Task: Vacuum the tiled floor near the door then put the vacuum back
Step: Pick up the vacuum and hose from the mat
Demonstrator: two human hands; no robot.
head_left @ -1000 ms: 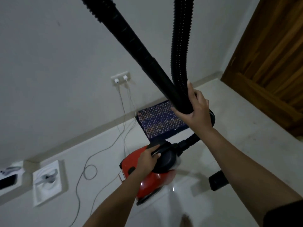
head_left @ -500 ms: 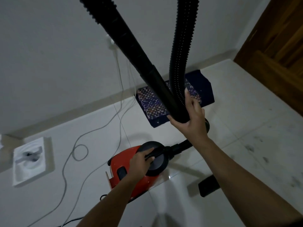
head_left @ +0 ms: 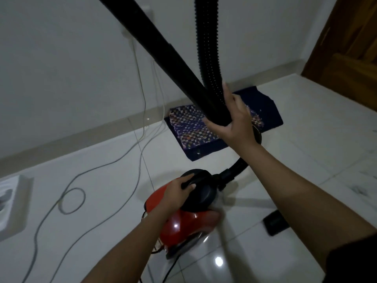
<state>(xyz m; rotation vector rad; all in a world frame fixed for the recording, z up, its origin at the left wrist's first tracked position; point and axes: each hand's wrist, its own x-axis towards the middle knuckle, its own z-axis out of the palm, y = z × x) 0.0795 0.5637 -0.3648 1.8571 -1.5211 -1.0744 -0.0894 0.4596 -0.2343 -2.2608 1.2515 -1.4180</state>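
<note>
Far left, a white tray (head_left: 12,203) with a grey item inside is seen on the tiled floor (head_left: 102,180), cut by the frame edge; the item is too blurred to be named. Right of it, pale cables (head_left: 71,188) are laid loose over the tiles, with one loop formed. They are run up the white wall (head_left: 61,58) to a wall socket (head_left: 148,13), which is partly hidden behind the rigid tube (head_left: 163,50). A grey skirting (head_left: 81,137) is seen along the wall foot.

Centre low, the red vacuum (head_left: 183,223) is found near the wall, well apart from the door. Whether it is resting on the tiles or lifted cannot be told, as its lower edge is blurred. The left hand (head_left: 177,194) is clamped on the black handle (head_left: 201,176) at the vacuum's top, fingers curled over it. A black cord (head_left: 170,269) is trailed from under the body to the bottom edge.

The rigid tube is slanted from top left down to centre. Beside it the ribbed hose (head_left: 208,37) is hung near vertical. Both are gripped together by the right hand (head_left: 234,123), fingers wrapped under the tube, one digit raised along the hose. Below that wrist the hose is curved into the vacuum's front.

Behind the right hand, a dark blue patterned mat (head_left: 269,111) is laid against the skirting, partly blocked by hand and tube. Lower right, a black block (head_left: 274,222) is seen on the tiles, half hidden by the right forearm. Far right, the wooden door (head_left: 350,37) is seen.
</note>
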